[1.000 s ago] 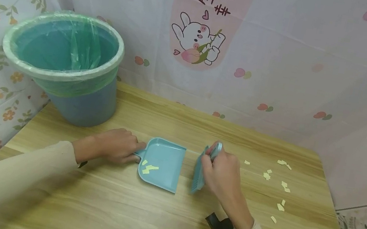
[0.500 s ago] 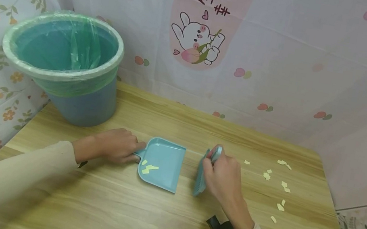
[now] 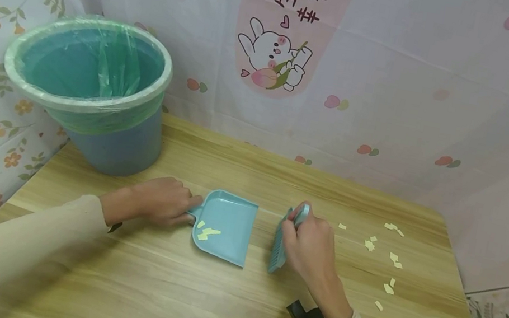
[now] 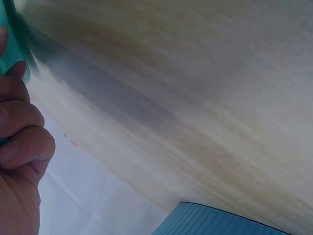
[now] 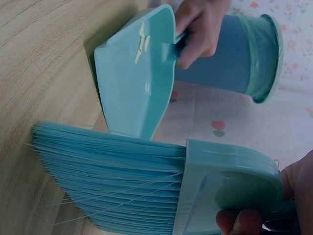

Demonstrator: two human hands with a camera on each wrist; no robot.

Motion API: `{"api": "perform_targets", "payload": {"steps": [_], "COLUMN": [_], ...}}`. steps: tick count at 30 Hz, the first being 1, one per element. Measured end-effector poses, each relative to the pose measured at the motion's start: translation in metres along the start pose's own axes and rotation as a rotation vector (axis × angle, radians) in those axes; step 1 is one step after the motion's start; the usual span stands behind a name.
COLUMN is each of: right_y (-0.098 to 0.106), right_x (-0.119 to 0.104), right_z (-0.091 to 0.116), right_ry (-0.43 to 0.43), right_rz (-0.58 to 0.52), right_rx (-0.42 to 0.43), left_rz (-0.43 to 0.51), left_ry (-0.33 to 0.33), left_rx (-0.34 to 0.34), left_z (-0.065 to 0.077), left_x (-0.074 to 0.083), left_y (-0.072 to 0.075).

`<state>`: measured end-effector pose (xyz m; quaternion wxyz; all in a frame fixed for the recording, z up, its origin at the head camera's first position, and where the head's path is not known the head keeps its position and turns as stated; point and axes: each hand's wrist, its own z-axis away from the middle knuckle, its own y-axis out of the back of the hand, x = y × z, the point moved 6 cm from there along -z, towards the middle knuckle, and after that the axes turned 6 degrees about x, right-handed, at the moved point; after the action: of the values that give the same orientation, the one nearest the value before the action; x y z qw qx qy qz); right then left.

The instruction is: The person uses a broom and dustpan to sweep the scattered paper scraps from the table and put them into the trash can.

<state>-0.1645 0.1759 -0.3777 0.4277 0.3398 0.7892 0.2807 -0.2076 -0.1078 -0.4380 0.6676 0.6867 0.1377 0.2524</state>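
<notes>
Dustpan [image 3: 229, 228] at middle of worktop [image 3: 187, 306], mouth to the right, handle left, long axis side to side; scraps [image 3: 208, 232] inside near handle end. Brush [image 5: 146, 181] just right of mouth, apart from it, bristles toward worktop, long edge running near-to-far. Left hand [image 3: 166, 202] back up, fingers curled round dustpan handle. Right hand [image 3: 312, 244] angled in from near right, fingers wrapped round brush handle.
</notes>
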Motion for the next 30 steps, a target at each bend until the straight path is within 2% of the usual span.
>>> {"api": "perform_targets", "payload": {"steps": [10,16,23,30], "right_y": [0.001,0.001,0.002,0.003], "right_x": [-0.001,-0.001,-0.002,-0.003], "right_z": [0.0,0.0,0.0,-0.001], "right_ry": [0.0,-0.008,-0.015,-0.019], "right_rz": [0.003,0.011,0.012,0.023], "right_rx": [0.001,0.001,-0.009,-0.006], "left_rz": [-0.016,-0.029,-0.022,0.0], "left_ry": [-0.012,-0.023,0.013,0.045], "left_rx": [0.034,0.047,0.022,0.071], "left_z": [0.0,-0.002,-0.004,-0.004], "left_x": [-0.002,-0.003,-0.005,-0.007], "left_y": [0.007,0.019,0.041,0.068]}}
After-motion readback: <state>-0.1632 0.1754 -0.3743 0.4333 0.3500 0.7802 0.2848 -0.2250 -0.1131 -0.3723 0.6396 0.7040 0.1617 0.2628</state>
